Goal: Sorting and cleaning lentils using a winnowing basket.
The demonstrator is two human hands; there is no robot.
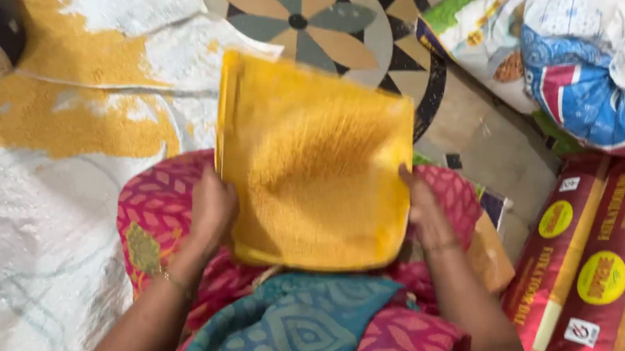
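1. The left hand [212,206] is gripping the left edge of a yellow winnowing tray [319,160], its fingers closed around the rim, with the thumb side lying against the tray's near left corner.
2. The right hand [423,208] is holding the right edge of the same tray; its fingers are curling behind the rim, so only the back of the hand and the thumb are showing.
3. The tray is being held up between the two hands, above the person's lap, and is tilting so that its inner face is turned towards the camera (its far corners are blurred).
4. A layer of fine yellow grain is covering the inside of the tray.
5. Below the tray, a pink patterned cloth [155,210] is draping over the person's knees, and a teal patterned cloth [295,333] is lying nearer the camera.
6. On the left, a white woven sheet [28,242] is lying spread over the floor, carrying a broad spill of yellow grain [62,106] well apart from the tray.
7. Beyond the tray, a floor tile with a flower pattern [300,20] is showing.
8. On the right, red and yellow sacks [594,265] are lying beside the person, with a blue and white sack [595,86] further back.
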